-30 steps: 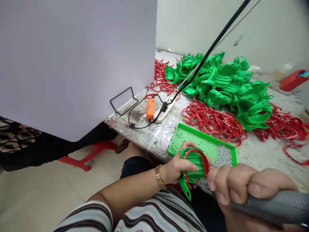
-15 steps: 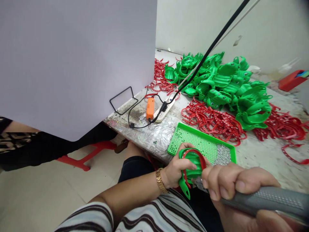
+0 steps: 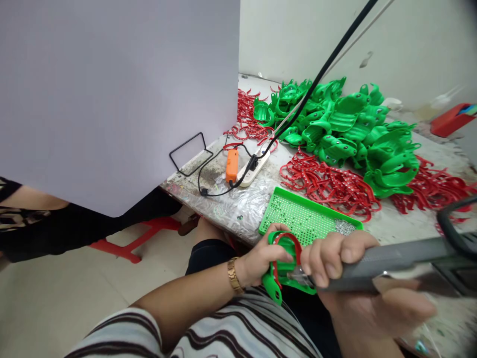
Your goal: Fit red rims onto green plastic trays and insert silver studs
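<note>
My left hand (image 3: pixel 264 258) is closed around a green plastic piece (image 3: pixel 278 293), with a red strap (image 3: pixel 299 243) curving over its hollow. A gold watch (image 3: pixel 234 276) sits on that wrist. Wrapped around a grey electric screwdriver (image 3: pixel 400 258) is my right hand (image 3: pixel 343 253). The screwdriver's tip (image 3: pixel 296 273) points into the green piece beside the strap; whether it touches a screw is hidden. Just beyond both hands lies a green perforated tray (image 3: pixel 283 211) with small silvery screws (image 3: pixel 345 226) heaped at its right end.
A pile of green plastic pieces (image 3: pixel 346 122) and heaps of red dotted straps (image 3: pixel 328 181) cover the table's back. A white power strip (image 3: pixel 253 171) and orange adapter (image 3: pixel 231 165) have trailing cords. A grey panel (image 3: pixel 122 99) hides the left; another person's arm (image 3: pixel 40 199) shows below it.
Both hands have shifted slightly left with the green piece and screwdriver. The screwdriver has tilted, showing more of its body and cable. The right thumb has moved, slightly blurred.
</note>
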The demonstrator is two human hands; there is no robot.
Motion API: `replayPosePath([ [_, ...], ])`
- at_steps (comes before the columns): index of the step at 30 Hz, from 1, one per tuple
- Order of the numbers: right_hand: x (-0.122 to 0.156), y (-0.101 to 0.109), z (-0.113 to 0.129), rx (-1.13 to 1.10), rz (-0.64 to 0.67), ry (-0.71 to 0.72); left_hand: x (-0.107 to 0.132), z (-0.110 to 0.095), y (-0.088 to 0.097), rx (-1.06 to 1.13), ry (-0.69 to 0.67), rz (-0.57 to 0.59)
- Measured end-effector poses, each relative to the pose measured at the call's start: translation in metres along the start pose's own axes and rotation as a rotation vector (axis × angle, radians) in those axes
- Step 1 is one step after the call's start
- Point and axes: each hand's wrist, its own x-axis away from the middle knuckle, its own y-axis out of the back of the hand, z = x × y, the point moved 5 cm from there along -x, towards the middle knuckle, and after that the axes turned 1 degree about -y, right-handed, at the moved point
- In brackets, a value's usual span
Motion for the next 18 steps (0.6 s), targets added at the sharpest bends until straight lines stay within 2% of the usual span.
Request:
replayPosePath([
  [2,-0.002,0.012,0.005,0.038,-0.111,-0.009,0.01,-0.009,0.012,0.043,0.037,0.054],
  [5,-0.002,0.038,0.023,0.236,-0.299,0.064,0.03,-0.025,0.038,0.004,0.06,0.073],
  [7,0.0,0.059,0.031,0.398,-0.428,0.057,0.044,-0.023,0.059,-0.02,0.189,0.055],
  [9,0.003,0.077,0.032,0.496,-0.518,0.004,0.057,-0.005,0.086,0.009,0.434,-0.066],
  [10,0.005,0.084,0.032,0.515,-0.549,-0.019,0.062,0.007,0.102,0.052,0.569,-0.193],
  [11,0.007,0.091,0.03,0.516,-0.572,-0.034,0.064,0.018,0.118,0.097,0.636,-0.34],
  [12,0.009,0.095,0.029,0.505,-0.59,-0.04,0.063,0.028,0.134,0.141,0.634,-0.487],
  [13,0.01,0.099,0.028,0.491,-0.605,-0.034,0.056,0.037,0.145,0.147,0.615,-0.536],
  [16,0.008,0.104,0.029,0.481,-0.633,-0.001,0.022,0.065,0.167,0.138,0.57,-0.587],
  [18,0.005,0.107,0.031,0.503,-0.668,0.004,-0.004,0.081,0.171,0.136,0.557,-0.571],
])
